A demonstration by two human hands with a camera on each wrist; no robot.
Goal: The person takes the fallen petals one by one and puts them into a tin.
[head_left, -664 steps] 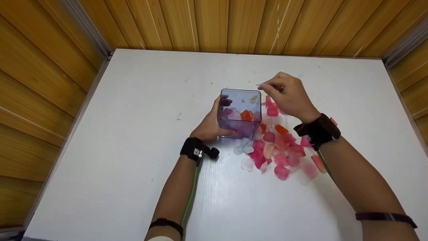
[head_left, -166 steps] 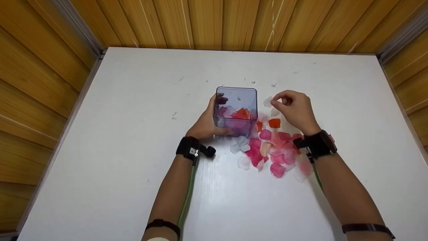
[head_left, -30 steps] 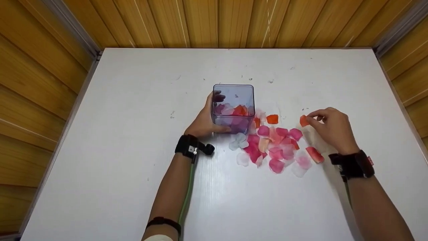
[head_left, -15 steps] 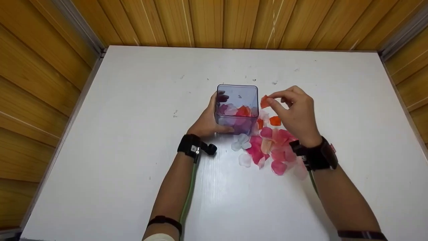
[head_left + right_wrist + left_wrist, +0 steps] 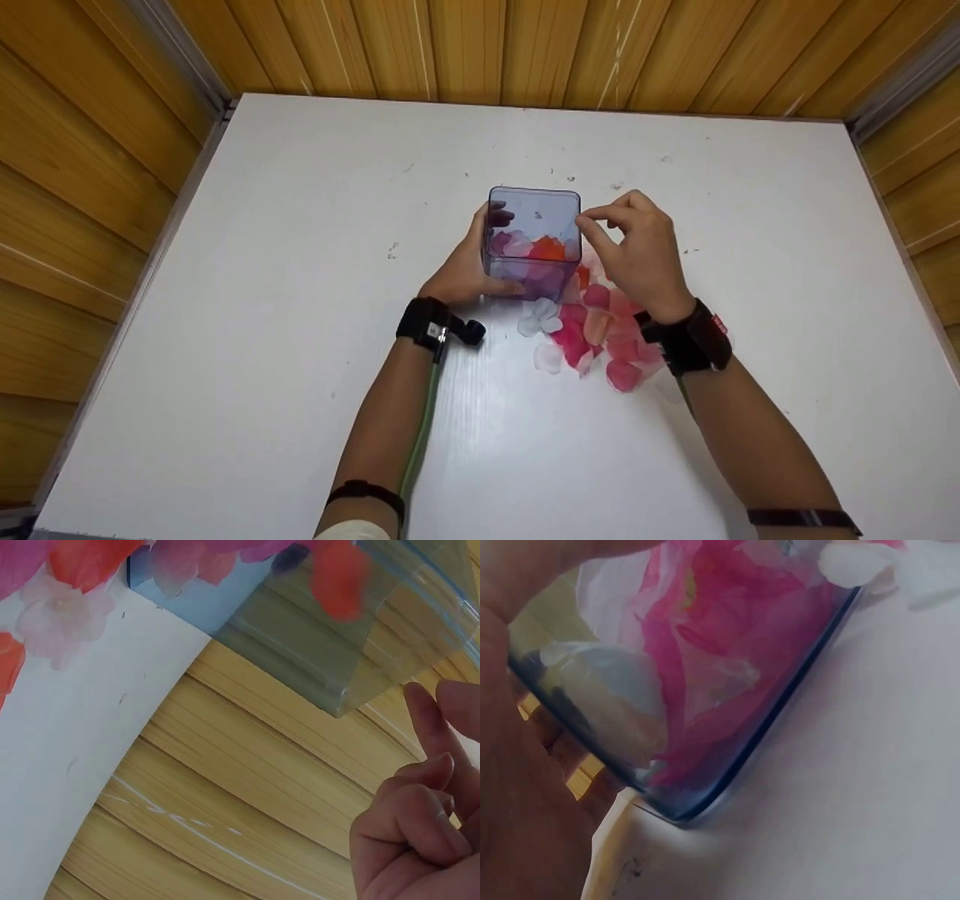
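Observation:
My left hand (image 5: pixel 465 266) grips a clear bluish square plastic container (image 5: pixel 534 261) from its left side, thumb across the front and fingers behind the wall. Pink, white, purple and orange artificial petals (image 5: pixel 517 244) lie in its lower part. At the container's right rim is my right hand (image 5: pixel 637 240), thumb and index fingertips slightly apart with nothing between them, the other fingers loosely curled. In the right wrist view a blurred orange-red petal (image 5: pixel 340 581) shows through the container wall, apart from the fingertips. The left wrist view shows the container's lower corner (image 5: pixel 682 814) close over the table.
A loose pile of pink and red petals (image 5: pixel 574 341) spreads on the white table (image 5: pixel 300 300) right of and in front of the container, partly under my right wrist. A pale blue-white flower-shaped petal (image 5: pixel 540 319) lies nearest the container. Wood-panel walls (image 5: pixel 465 45) border the table.
My right hand carried an orange petal from the right to the container's rim and let go of it. The left hand keeps its hold. Over the longer span, the pile's far-end petals have thinned out.

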